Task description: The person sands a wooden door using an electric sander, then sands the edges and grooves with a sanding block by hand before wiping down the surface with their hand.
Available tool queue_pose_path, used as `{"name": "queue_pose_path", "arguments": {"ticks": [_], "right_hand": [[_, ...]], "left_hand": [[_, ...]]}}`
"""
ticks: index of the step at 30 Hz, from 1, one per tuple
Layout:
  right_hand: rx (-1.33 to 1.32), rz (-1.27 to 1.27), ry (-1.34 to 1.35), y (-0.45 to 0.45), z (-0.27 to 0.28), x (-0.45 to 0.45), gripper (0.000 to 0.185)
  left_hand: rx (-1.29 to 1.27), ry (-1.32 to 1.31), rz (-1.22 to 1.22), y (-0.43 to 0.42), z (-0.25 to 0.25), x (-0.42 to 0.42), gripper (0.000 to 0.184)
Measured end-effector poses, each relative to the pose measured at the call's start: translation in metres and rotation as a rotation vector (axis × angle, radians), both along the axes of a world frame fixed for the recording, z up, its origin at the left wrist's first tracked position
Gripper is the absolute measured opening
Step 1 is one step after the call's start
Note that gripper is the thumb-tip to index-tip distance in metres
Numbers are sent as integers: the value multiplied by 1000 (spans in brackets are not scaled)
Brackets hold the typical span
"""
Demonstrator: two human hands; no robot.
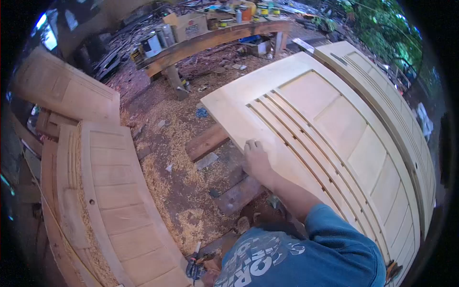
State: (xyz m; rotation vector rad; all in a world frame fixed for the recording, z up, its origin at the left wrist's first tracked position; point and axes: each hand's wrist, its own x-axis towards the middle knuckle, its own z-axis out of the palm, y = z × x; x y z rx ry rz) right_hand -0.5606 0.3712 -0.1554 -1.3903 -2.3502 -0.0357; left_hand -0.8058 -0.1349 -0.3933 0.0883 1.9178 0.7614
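Observation:
My right hand (256, 158) rests at the left edge of a pale wooden door panel (229, 103), which lies tilted with long grooves and recessed panels. Its fingers are curled down against the wood, and whatever may be under them is hidden. At the bottom edge of the view, what looks like part of my left hand (211, 273) shows beside a dark object with a pale tip (193, 268). Its fingers are mostly cut off, so I cannot make out whether it grips that object.
Another pale door (389, 91) stands behind at the right. Several wooden doors (114, 191) lean on the left. A plank bench (215, 42) with cans and a cardboard box (191, 27) is at the back. Wood shavings (191, 227) and timber blocks (206, 142) cover the ground.

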Motion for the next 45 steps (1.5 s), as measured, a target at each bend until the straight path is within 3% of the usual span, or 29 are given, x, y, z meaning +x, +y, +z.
{"name": "queue_pose_path", "arguments": {"ticks": [3, 6, 12, 15, 16, 18, 21, 24, 26, 29, 30, 32, 34, 36, 39, 40, 42, 44, 45], "right_hand": [[67, 36, 73, -2, -4, 4, 40], [-24, -40, -23, -4, 8, -6, 41], [-127, 129, 317, -12, -3, 30, 52], [-143, 318, 270, -13, -2, 55, 60], [-161, 330, 233, -14, -2, 70, 62], [-193, 355, 170, -20, -3, 105, 66], [-73, -66, -22, -33, 10, 156, 67], [-223, -56, 60, -69, 16, 147, 68], [-385, 248, -85, -99, 25, 129, 67], [-285, 687, 151, -118, -7, 139, 63], [-289, 645, 165, -111, -2, 152, 59], [-354, 397, -73, -83, 7, 193, 64], [-358, -89, 46, -56, 4, 234, 67], [-159, -490, 83, -42, 17, 260, 71], [-366, -472, 125, -59, 25, 242, 75], [-515, -263, 303, -80, 31, 227, 78], [-408, 164, 20, -120, 20, 195, 74], [-481, 553, 59, -140, 21, 188, 74], [-472, 533, 59, -138, 18, 192, 74]], "left_hand": [[12, 44, -91, 5, 8, -6, 11], [37, 104, -176, 12, 23, -12, 12], [117, 255, -367, 23, 56, -26, 15], [18, 279, -412, 40, 95, -7, 22], [-44, 318, -546, 48, 115, 0, 24], [-84, 286, -439, 42, 124, 8, 26], [-69, 234, -298, 19, 117, 21, 24], [-91, 201, -280, -3, 105, 33, 22], [-108, 185, -292, -3, 102, 40, 21], [-100, 175, -329, 8, 101, 38, 20], [-90, 174, -336, 15, 101, 36, 19], [-64, 168, -349, 30, 103, 26, 19], [-21, 149, -319, 48, 110, 17, 18], [-1, 120, -226, 68, 123, 16, 18], [-46, 89, -25, 83, 127, 15, 17], [-64, 91, -9, 84, 122, 11, 17], [-84, 87, -3, 84, 119, 7, 17], [-91, 73, -25, 83, 117, 6, 16], [-102, 88, -21, 81, 113, 5, 16]]}}
